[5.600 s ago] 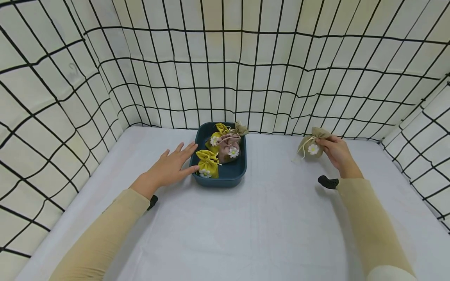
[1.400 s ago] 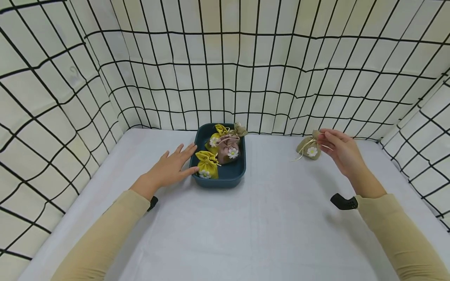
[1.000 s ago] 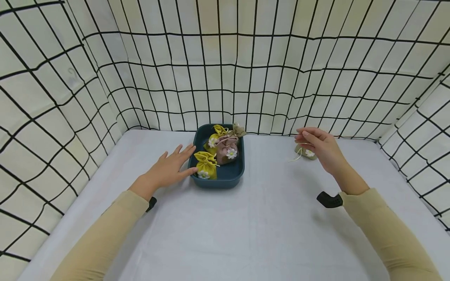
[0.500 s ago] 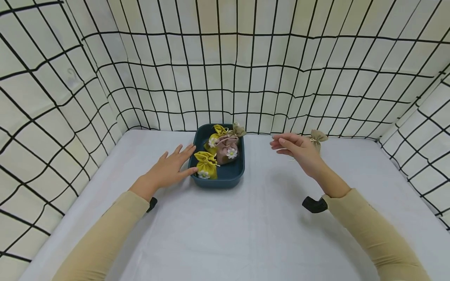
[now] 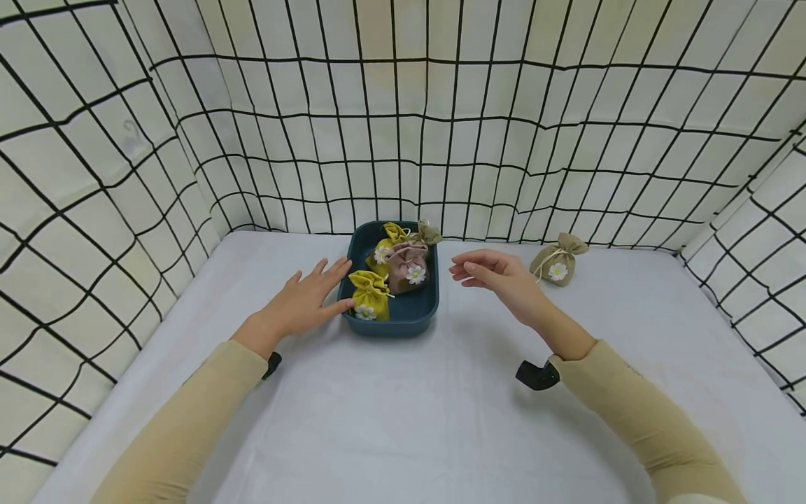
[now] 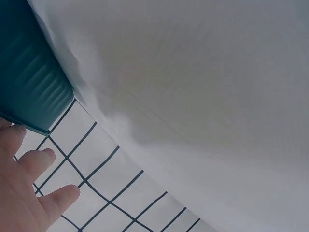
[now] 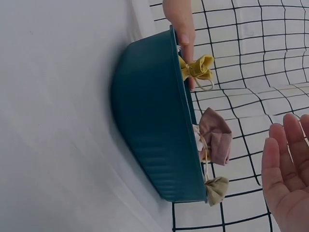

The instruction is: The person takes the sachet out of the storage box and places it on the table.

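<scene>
The dark teal plastic tray sits at the far middle of the white table, holding yellow, pink and olive drawstring pouches. The left hand lies flat, fingers straight, touching its left wall. The right hand hovers just right of it, fingers relaxed and empty. An olive daisy pouch stands further right.

Both arms wear long tan sleeves; a black device, apparently a camera, sits at each wrist.
</scene>
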`<action>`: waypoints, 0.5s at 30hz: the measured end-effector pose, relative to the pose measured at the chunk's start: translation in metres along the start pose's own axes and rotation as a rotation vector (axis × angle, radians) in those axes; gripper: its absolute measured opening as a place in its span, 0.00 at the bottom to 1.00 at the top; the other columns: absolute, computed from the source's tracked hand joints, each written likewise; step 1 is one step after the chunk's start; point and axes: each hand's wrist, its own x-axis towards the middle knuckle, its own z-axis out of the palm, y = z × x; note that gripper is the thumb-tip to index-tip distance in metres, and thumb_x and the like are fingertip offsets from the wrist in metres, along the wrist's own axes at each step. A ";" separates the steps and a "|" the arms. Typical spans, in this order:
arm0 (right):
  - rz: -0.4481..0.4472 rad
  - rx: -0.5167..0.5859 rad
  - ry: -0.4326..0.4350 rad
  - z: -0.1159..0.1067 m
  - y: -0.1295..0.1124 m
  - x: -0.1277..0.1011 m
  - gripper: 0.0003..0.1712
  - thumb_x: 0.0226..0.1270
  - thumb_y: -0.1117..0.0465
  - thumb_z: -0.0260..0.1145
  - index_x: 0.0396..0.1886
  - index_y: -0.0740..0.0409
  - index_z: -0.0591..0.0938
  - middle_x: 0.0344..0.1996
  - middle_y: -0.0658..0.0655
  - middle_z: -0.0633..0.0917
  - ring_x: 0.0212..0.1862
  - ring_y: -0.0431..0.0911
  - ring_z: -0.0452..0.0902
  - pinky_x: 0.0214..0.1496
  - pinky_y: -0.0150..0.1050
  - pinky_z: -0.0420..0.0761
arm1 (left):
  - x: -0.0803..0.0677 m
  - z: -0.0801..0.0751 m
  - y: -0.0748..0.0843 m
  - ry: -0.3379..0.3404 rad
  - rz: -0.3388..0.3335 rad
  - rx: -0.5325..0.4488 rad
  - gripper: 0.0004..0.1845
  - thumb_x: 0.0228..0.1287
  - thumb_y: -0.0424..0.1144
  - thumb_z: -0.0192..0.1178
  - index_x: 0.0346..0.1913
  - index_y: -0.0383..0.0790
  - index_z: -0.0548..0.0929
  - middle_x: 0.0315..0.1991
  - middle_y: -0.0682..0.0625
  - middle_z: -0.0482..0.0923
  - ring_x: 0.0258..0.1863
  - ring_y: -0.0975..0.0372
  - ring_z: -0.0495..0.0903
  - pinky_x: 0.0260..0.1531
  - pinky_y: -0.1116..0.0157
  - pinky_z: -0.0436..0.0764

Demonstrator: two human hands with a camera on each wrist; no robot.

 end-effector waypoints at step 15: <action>-0.001 -0.108 -0.077 0.052 0.023 0.019 0.17 0.79 0.67 0.60 0.60 0.74 0.80 0.53 0.65 0.85 0.54 0.48 0.83 0.58 0.40 0.82 | 0.002 0.000 -0.001 -0.001 0.008 0.002 0.47 0.76 0.67 0.49 0.84 0.42 0.49 0.83 0.45 0.45 0.80 0.41 0.42 0.70 0.29 0.44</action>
